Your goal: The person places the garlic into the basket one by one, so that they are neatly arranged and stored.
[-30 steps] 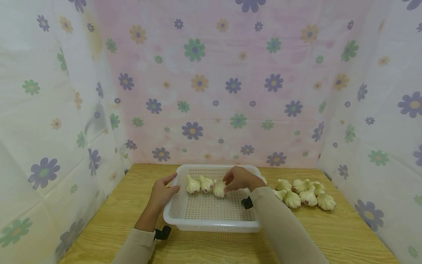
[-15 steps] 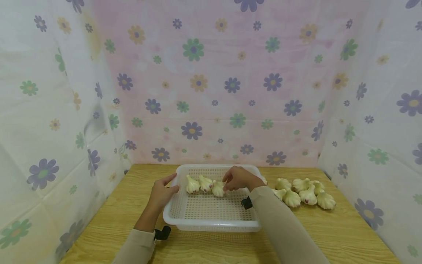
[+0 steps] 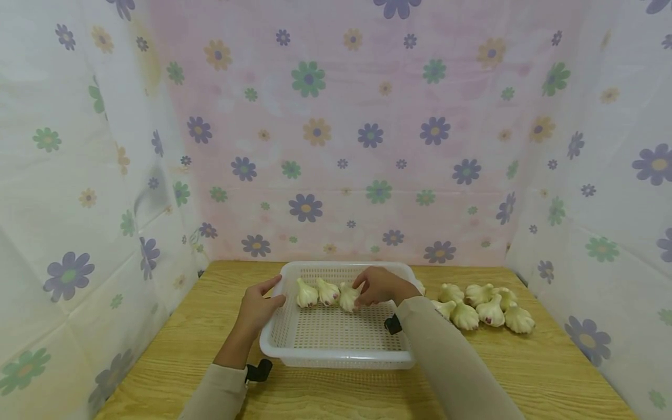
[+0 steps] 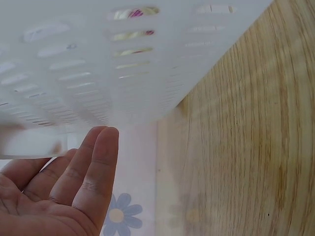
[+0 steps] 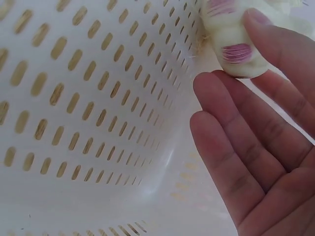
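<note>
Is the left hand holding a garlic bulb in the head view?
No: the left hand holds the side of the basket, while the right hand pinches a garlic bulb.

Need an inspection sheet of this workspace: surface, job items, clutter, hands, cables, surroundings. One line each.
Surface: yellow-brown wood-grain tabletop, under basket and garlic.
Job items: white perforated plastic basket; inside it, two cream garlic bulbs in a row with the held bulb; cream garlic cluster right of the basket, partly hidden by the sleeve.
Clutter: nothing seen.
Hands: left hand on the basket's left rim, thumb over it; right hand pinches the held bulb; black fixture at each wrist, beige sleeves.
Cables: nothing seen.
Surroundings: pink-and-white flower-printed sheeting behind and on both sides.
</note>
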Demonstrator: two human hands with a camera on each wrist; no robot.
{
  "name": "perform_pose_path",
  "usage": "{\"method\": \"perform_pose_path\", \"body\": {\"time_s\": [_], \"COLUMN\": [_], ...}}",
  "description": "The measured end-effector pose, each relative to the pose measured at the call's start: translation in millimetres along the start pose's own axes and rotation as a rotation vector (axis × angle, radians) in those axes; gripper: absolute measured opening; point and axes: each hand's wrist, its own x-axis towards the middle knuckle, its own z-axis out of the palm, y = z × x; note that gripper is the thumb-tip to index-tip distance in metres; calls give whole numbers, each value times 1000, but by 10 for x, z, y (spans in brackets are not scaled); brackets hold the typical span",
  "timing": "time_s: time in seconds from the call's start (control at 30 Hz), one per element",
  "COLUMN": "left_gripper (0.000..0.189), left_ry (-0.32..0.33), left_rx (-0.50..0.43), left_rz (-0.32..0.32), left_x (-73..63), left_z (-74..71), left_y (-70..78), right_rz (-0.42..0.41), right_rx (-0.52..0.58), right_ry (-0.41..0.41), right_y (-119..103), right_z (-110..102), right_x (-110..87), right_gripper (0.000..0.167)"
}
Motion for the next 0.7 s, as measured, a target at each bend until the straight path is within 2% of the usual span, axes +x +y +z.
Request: {"method": "perform_pose_path", "body": {"time_s": [0.57, 0.7], "left_gripper": [64, 64], "left_ry": [1, 4], "left_rx": [-5, -7], "left_rz": [1, -2], "left_x": [-8, -9], "left_z": [1, 7], "left_y": [2, 9], "right_rz": [7, -3], "right_rx": [2, -49], "right_ry": [9, 23], "right_y": [16, -15], "right_z": [11, -35], "right_x": [36, -8], "right_gripper": [44, 46]}}
